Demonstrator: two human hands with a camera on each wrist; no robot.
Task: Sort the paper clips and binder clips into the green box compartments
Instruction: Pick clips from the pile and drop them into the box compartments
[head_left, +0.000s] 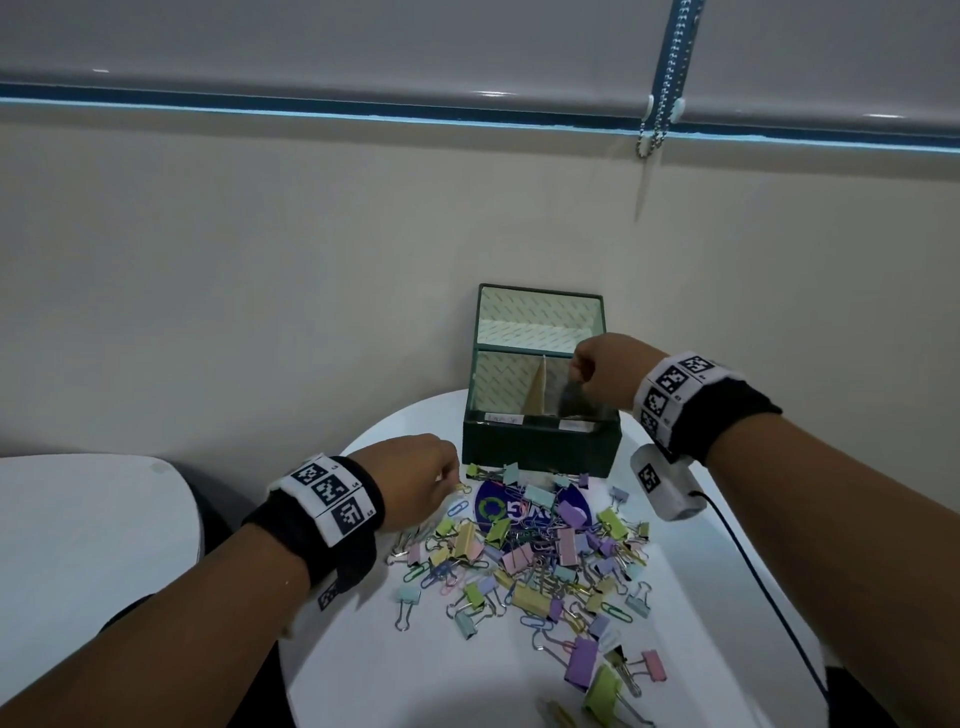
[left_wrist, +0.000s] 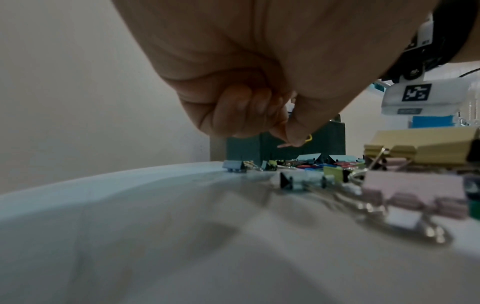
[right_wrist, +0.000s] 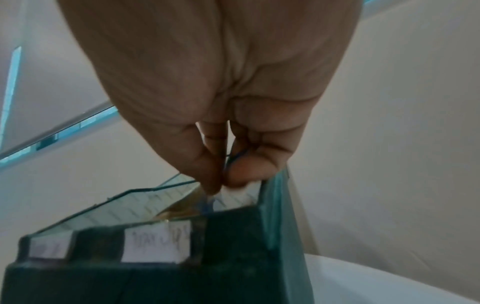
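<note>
The green box (head_left: 540, 452) stands open at the table's back, its lid up against the wall, with a cardboard divider (head_left: 540, 389) splitting it into left and right compartments. My right hand (head_left: 576, 374) hovers over the right compartment and pinches a thin blue paper clip (right_wrist: 235, 157) between thumb and finger, just above the rim. My left hand (head_left: 451, 480) is low at the pile's far left edge, in front of the box, pinching a yellow paper clip (head_left: 460, 487); this clip (left_wrist: 308, 138) also shows in the left wrist view. Pastel binder clips and paper clips (head_left: 545, 566) lie heaped on the table.
The round white table (head_left: 363, 649) has a blue sticker (head_left: 496, 512) under the pile. A second white surface (head_left: 78, 545) lies to the left. A white device with a dark cable (head_left: 670, 488) hangs under my right wrist. The wall stands right behind the box.
</note>
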